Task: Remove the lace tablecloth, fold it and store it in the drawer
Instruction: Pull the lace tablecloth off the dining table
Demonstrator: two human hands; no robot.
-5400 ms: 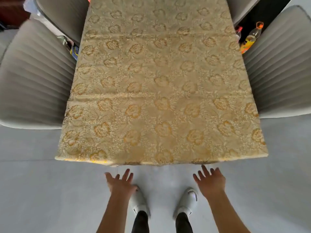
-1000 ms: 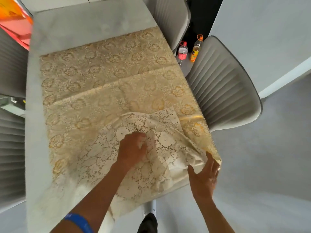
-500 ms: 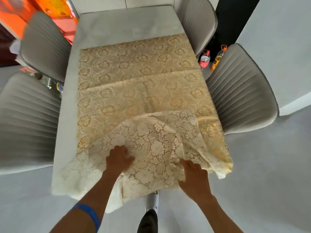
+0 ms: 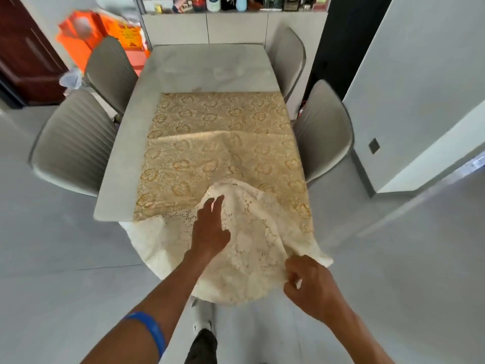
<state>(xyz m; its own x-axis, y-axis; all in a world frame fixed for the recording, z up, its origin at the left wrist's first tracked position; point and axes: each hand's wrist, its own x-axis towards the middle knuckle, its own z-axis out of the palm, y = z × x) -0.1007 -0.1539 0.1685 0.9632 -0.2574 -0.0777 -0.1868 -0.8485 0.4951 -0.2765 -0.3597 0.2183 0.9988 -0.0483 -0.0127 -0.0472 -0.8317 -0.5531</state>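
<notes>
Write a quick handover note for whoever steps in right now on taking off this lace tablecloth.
Left hand: open, flat on the bunched near end of the lace tablecloth.
Right hand: pinching the cloth's near right edge.
Cloth: partly off; the far part of the table is bare, the near end hangs off the front edge.
Done: removal begun.
Left: pull it off, fold it, store it in the drawer, which I cannot make out.
</notes>
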